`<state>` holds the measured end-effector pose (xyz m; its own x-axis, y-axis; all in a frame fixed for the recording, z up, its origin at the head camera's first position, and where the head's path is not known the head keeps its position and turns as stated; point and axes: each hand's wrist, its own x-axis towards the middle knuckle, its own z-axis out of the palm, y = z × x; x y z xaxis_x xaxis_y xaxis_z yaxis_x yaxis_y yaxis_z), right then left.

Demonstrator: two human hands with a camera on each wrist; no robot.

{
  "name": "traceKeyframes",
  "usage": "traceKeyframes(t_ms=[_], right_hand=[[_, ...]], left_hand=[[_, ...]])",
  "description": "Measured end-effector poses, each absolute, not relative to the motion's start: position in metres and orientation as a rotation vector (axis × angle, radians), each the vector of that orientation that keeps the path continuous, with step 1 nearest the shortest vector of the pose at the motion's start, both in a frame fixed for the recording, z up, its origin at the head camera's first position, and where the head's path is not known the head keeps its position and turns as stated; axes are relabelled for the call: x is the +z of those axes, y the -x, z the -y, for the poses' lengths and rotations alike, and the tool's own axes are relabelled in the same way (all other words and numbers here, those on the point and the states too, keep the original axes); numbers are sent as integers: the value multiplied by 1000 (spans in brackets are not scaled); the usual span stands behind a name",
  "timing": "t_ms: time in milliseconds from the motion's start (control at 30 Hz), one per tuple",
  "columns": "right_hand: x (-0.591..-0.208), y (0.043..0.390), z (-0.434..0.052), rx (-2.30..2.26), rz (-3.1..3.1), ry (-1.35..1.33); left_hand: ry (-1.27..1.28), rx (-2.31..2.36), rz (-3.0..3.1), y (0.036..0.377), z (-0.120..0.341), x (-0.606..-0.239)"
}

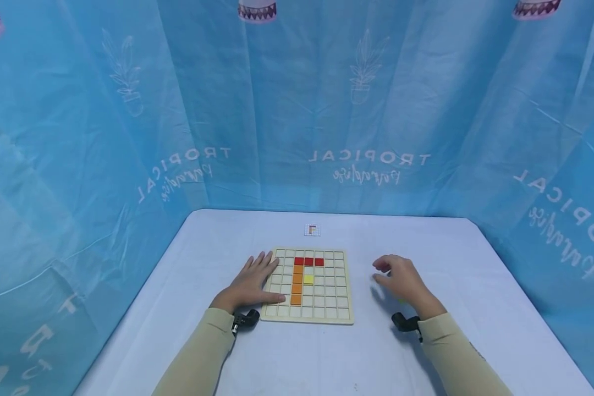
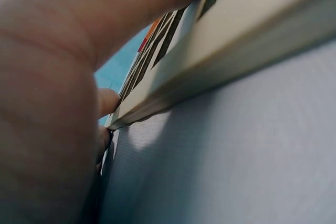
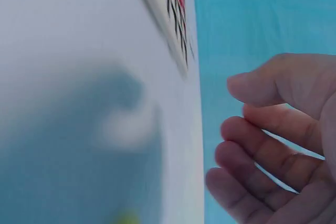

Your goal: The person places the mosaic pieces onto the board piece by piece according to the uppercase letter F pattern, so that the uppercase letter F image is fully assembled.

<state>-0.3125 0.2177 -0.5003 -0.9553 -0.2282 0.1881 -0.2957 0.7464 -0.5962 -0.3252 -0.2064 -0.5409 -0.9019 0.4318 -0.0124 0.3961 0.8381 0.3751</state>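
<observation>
A square cream grid board (image 1: 329, 314) lies on the table. On it three red tiles (image 1: 309, 262) form a row, several orange tiles (image 1: 296, 286) run down in a column, and a yellow tile (image 1: 308, 279) sits right of that column. My left hand (image 1: 247, 283) rests on the board's left side with fingers spread, its thumb over the cells. Off to the right of the board, my right hand (image 1: 401, 279) hovers above the table, fingers loosely bent and holding nothing. Beneath it is a yellow-green piece (image 3: 127, 218), mostly hidden and blurred.
A small pattern card (image 1: 312, 230) lies beyond the board, showing a similar coloured figure. The white-covered table (image 1: 277, 357) is enclosed at the back and sides by blue printed curtains (image 1: 287, 110). Each wrist wears a black camera (image 1: 405, 322).
</observation>
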Motion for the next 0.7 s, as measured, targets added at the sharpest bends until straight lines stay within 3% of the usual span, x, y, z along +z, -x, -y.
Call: traceKeyframes(t_ms=[267,700], right_hand=[[-508,289,-271,974,2987,-368],[-519,294,-255,1023,2995,-434]], left_hand=[[-666,559,-2921,325,207,-540],[-663,558,-2918,326,207,-541]])
